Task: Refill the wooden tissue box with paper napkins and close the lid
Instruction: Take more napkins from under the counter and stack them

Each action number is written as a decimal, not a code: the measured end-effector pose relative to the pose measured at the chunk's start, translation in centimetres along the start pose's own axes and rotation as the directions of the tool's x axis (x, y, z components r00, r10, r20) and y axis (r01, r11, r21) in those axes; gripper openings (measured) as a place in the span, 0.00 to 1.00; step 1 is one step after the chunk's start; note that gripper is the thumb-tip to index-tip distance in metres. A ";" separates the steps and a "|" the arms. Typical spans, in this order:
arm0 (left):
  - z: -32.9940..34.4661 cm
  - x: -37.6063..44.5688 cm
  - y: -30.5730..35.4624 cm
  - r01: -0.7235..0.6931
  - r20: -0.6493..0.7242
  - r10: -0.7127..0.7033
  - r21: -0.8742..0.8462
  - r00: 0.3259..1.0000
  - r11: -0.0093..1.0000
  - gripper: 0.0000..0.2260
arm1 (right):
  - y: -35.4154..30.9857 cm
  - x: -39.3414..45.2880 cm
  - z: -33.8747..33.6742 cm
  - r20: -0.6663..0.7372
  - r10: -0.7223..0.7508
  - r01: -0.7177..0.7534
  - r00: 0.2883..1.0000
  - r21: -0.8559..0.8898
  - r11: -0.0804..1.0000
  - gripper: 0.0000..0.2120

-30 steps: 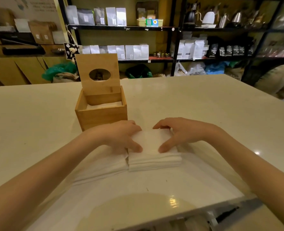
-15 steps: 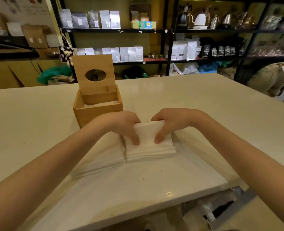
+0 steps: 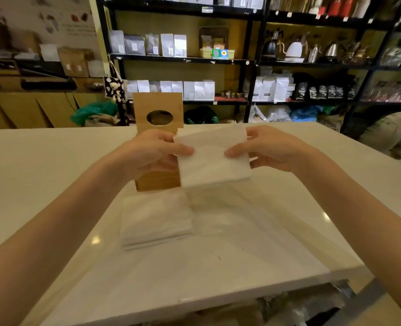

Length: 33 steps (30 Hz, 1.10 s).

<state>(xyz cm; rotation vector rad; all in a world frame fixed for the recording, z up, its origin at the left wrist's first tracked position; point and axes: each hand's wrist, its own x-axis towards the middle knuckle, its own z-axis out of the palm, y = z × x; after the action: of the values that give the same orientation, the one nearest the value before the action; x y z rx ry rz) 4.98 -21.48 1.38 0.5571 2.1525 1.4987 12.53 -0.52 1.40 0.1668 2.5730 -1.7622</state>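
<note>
A wooden tissue box (image 3: 157, 181) stands on the white table, its lid (image 3: 158, 114) with an oval hole raised upright behind it. Both hands hold a white stack of paper napkins (image 3: 212, 158) in the air, just in front and to the right of the box. My left hand (image 3: 152, 151) grips the stack's left edge and hides most of the box's opening. My right hand (image 3: 269, 149) grips the right edge. A second stack of napkins (image 3: 157, 220) lies on the table in front of the box.
The white table (image 3: 42, 172) ends at a near edge (image 3: 241, 297) close to me. Clear plastic wrapping (image 3: 230, 208) lies to the right of the lying stack. Black shelves (image 3: 251, 62) with bags and kettles stand beyond the table.
Both hands have lifted the right-hand stack of napkins off the table and carried it up toward the box. The left stack stays on the table.
</note>
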 end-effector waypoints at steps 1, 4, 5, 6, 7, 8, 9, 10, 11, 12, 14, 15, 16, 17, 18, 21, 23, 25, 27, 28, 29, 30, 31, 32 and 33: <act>-0.7 -0.5 -0.3 0.029 -0.014 -0.030 -0.081 0.999 0.996 0.05 | -0.1 0.2 0.6 0.009 0.023 -0.023 1.000 0.063 0.998 0.15; -2.7 -2.2 -1.5 0.073 -0.030 -0.082 -0.222 0.996 0.972 0.06 | -0.2 0.7 2.9 0.088 0.088 -0.106 0.992 0.238 0.966 0.12; -3.3 -2.7 -2.0 0.083 -0.041 -0.096 -0.247 0.995 0.965 0.07 | -0.1 0.9 3.7 0.120 0.099 -0.129 0.988 0.277 0.952 0.11; -3.8 -3.2 -2.5 0.097 -0.053 -0.115 -0.268 0.992 0.959 0.08 | 0.0 1.0 4.5 0.148 0.107 -0.149 0.983 0.309 0.939 0.09; -4.3 -3.6 -3.1 0.110 -0.058 -0.131 -0.284 0.990 0.953 0.08 | 0.2 1.2 5.3 0.171 0.112 -0.164 0.979 0.329 0.930 0.07; -4.7 -4.0 -3.6 0.125 -0.056 -0.148 -0.297 0.987 0.947 0.07 | 0.3 1.3 6.0 0.190 0.116 -0.175 0.975 0.334 0.926 0.05; -5.1 -4.3 -4.2 0.144 -0.053 -0.167 -0.305 0.984 0.941 0.06 | 0.4 1.4 6.6 0.206 0.118 -0.183 0.971 0.327 0.927 0.05; -5.3 -4.6 -4.7 0.167 -0.051 -0.192 -0.309 0.980 0.936 0.06 | 0.5 1.5 7.2 0.224 0.121 -0.188 0.967 0.311 0.932 0.05; -5.6 -4.8 -5.3 0.195 -0.051 -0.221 -0.315 0.974 0.929 0.06 | 0.7 1.6 7.7 0.240 0.125 -0.194 0.963 0.291 0.937 0.06; -5.7 -4.9 -5.8 0.223 -0.050 -0.251 -0.320 0.967 0.921 0.06 | 0.8 1.7 8.1 0.251 0.134 -0.202 0.959 0.268 0.942 0.08; -5.8 -5.0 -6.8 0.265 -0.044 -0.292 -0.304 0.956 0.915 0.07 | 1.2 1.9 8.7 0.257 0.151 -0.209 0.955 0.217 0.953 0.10; -5.7 -5.0 -7.2 0.278 -0.043 -0.302 -0.286 0.952 0.917 0.07 | 1.4 2.0 8.9 0.252 0.158 -0.209 0.955 0.194 0.958 0.11; -5.6 -5.0 -7.6 0.288 -0.043 -0.310 -0.271 0.950 0.919 0.07 | 1.6 2.1 9.1 0.245 0.164 -0.210 0.955 0.173 0.962 0.11; -5.6 -5.0 -7.9 0.294 -0.044 -0.315 -0.257 0.948 0.921 0.07 | 1.8 2.1 9.2 0.235 0.171 -0.211 0.957 0.154 0.965 0.12; -5.5 -5.0 -8.1 0.300 -0.046 -0.319 -0.238 0.947 0.924 0.07 | 1.9 2.2 9.4 0.224 0.177 -0.210 0.958 0.136 0.968 0.12; -5.2 -4.8 -8.6 0.307 -0.089 -0.321 -0.139 0.943 0.941 0.09 | 2.4 2.3 9.6 0.196 0.173 -0.190 0.965 0.073 0.979 0.12; -4.9 -4.6 -8.8 0.301 -0.141 -0.301 -0.021 0.943 0.953 0.07 | 2.8 2.2 9.8 0.181 0.153 -0.160 0.972 0.024 0.987 0.10; -4.7 -4.4 -9.0 0.286 -0.212 -0.253 0.144 0.944 0.947 0.05 | 3.0 2.1 9.9 0.150 0.132 -0.123 0.980 -0.067 0.990 0.11; -4.7 -4.2 -9.2 0.260 -0.264 -0.178 0.322 0.948 0.910 0.07 | 3.4 2.1 10.0 0.094 0.105 -0.085 0.990 -0.195 0.977 0.13; -4.8 -4.0 -9.3 0.241 -0.282 -0.131 0.403 0.950 0.883 0.09 | 3.6 2.2 9.9 0.049 0.084 -0.068 0.995 -0.258 0.964 0.14; -5.0 -3.9 -9.4 0.225 -0.295 -0.087 0.473 0.951 0.852 0.12 | 3.8 2.3 9.7 0.001 0.057 -0.054 0.998 -0.314 0.948 0.14; -5.1 -3.8 -9.4 0.213 -0.307 -0.051 0.524 0.950 0.824 0.14 | 3.9 2.4 9.6 -0.039 0.022 -0.035 0.999 -0.369 0.929 0.15; -5.3 -3.8 -9.5 0.202 -0.310 -0.027 0.550 0.950 0.810 0.16 | 4.3 2.5 9.3 -0.061 -0.016 -0.012 0.998 -0.440 0.898 0.17; -5.5 -3.8 -9.5 0.191 -0.302 -0.017 0.556 0.953 0.809 0.18 | 4.6 2.6 9.1 -0.058 -0.052 0.015 0.997 -0.512 0.859 0.19; -5.8 -3.8 -9.5 0.177 -0.286 -0.014 0.556 0.958 0.812 0.19 | 5.1 2.6 8.9 -0.026 -0.070 0.043 0.997 -0.564 0.825 0.21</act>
<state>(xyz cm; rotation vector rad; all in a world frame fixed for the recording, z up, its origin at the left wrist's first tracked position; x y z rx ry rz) 4.14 -31.13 -5.32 0.4388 2.8248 0.8771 10.08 -6.78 -6.73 0.1161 3.0205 -0.9333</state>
